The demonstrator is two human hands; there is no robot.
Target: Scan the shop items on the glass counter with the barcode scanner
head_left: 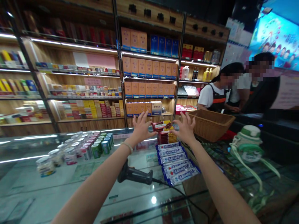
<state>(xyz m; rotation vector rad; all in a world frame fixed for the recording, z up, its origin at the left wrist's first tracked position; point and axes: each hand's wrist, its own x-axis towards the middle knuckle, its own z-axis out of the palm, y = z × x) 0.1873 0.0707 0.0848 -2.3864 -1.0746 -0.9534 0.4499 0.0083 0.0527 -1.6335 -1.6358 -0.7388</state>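
A red and yellow packet (163, 126) with a picture of chocolate pieces on it lies over a neat stack of matching packets (167, 137) on the glass counter. At its left end is my left hand (141, 127), with thumb and index finger around the end and the other fingers spread upward. My right hand (186, 127) has its thumb and index finger at the right end in the same manner. Just in front of the stack lies a row of blue and white snack packets (175, 161), overlapping one another. A black handheld scanner (135, 175) rests below my left wrist, its cable running right.
Rows of small jars and cans (98, 147) stand at left on the glass counter (70, 199). A wicker basket (210, 124) and a green-and-white water bottle (249, 144) are at right. Two people (216, 93) stand behind the counter, before stocked shelves (149, 68).
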